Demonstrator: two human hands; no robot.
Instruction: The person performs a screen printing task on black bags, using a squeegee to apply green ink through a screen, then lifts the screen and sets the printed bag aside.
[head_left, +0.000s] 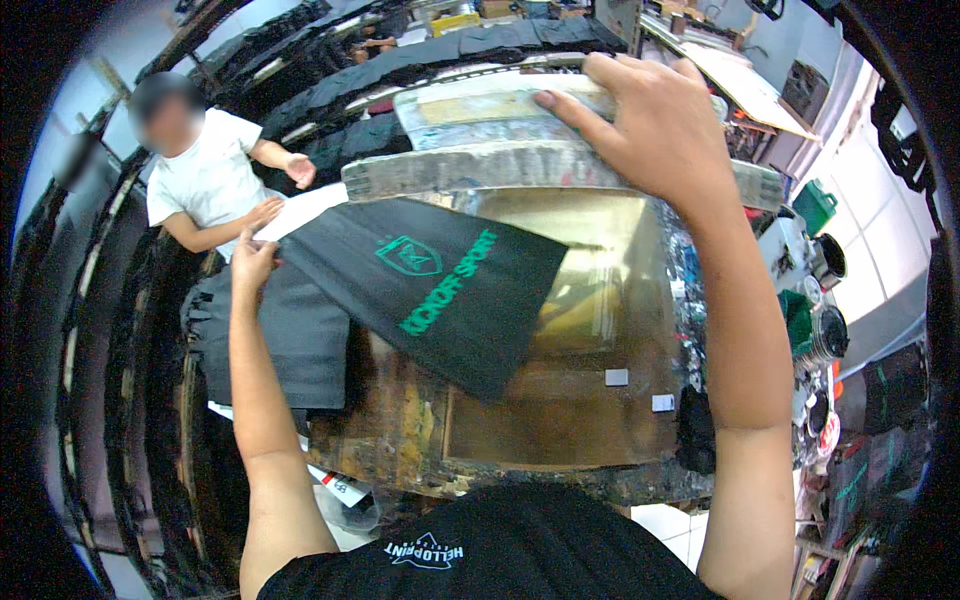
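Black printed fabric piece (430, 300) pinched at its upper-left corner by left hand (252, 262); right hand (650, 125) clamped on raised screen frame (560, 165).

Fabric is laid diagonally, long axis running from left hand at centre-left of frame down toward lower centre, over the paint-stained table (560, 420). Left hand is the nearer one, touching it; right hand is well apart at upper centre, fingers wrapped over the frame's far edge. Fabric is seen as black, flat, a green crest and lettering on top, white strip at the held end. A co-worker's hands (285, 190) are seen just beside that end.
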